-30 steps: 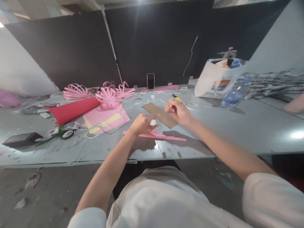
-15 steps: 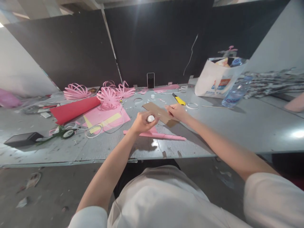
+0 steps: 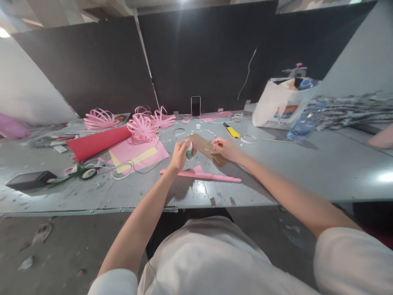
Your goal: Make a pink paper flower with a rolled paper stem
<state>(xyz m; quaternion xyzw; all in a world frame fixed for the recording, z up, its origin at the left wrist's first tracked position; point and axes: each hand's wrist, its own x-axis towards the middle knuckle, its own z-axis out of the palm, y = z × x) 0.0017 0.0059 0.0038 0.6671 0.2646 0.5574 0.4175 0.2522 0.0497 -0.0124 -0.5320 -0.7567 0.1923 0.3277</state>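
My left hand [image 3: 180, 155] is wrapped round a small white and green bottle [image 3: 189, 151], held above the table. Over the right part of a brown cardboard piece [image 3: 201, 143], my right hand [image 3: 225, 149] is pinched closed; what its fingertips hold is too small to make out. Small pale marks show on the cardboard. A rolled pink paper strip [image 3: 208, 175] lies in front of both hands.
A yellow cutter [image 3: 232, 131], a white ring [image 3: 249, 139] and a thin stick [image 3: 281, 141] lie beyond my right hand. Red paper [image 3: 98, 142], pink paper loops [image 3: 141, 126] and scissors [image 3: 76, 172] are at left. A white bag [image 3: 276, 104] and bottle [image 3: 305, 123] stand right.
My left hand has moved slightly left and turned the bottle, so its green side shows. My right hand has shifted a little, and more pale marks show on the cardboard.
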